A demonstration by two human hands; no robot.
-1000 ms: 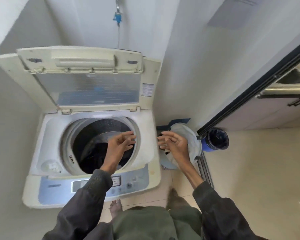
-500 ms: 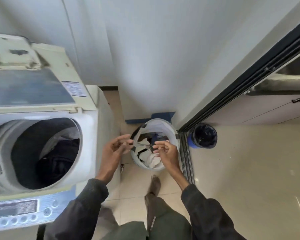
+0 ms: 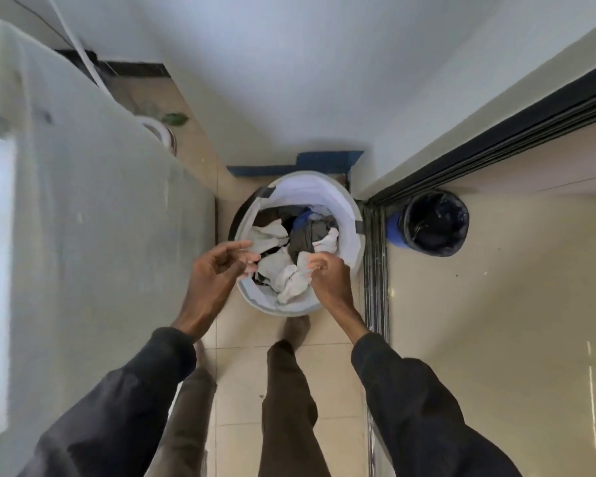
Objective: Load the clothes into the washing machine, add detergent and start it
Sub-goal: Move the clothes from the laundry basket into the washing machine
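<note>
A round laundry basket (image 3: 353,215) with a pale rim and white liner stands on the tiled floor (image 3: 496,304) at the centre of the frame, its mouth facing straight up toward the camera. Inside lies a loose heap of clothes (image 3: 289,256): crumpled white pieces toward the lower and left parts of the opening, a grey garment in the middle, a scrap of blue near the top, and dark fabric showing between them. The pile has no clear long axis; the pieces are bunched and overlapping.

The left hand (image 3: 217,270) hovers at the basket's lower-left rim, open, with fingers spread and curled loosely, holding nothing; its fingertips are just beside the white cloth, and contact cannot be made out. The right hand (image 3: 327,273) is at the lower-right of the opening, its fingers pinched shut on a fold of the white cloth.

The white side of the washing machine (image 3: 100,218) fills the left of the frame, blurred, just beside the basket. A dark-lined blue bin (image 3: 434,222) stands at centre right, beyond a black sliding-door track (image 3: 375,270) that runs down the floor along the basket's right side.
</note>
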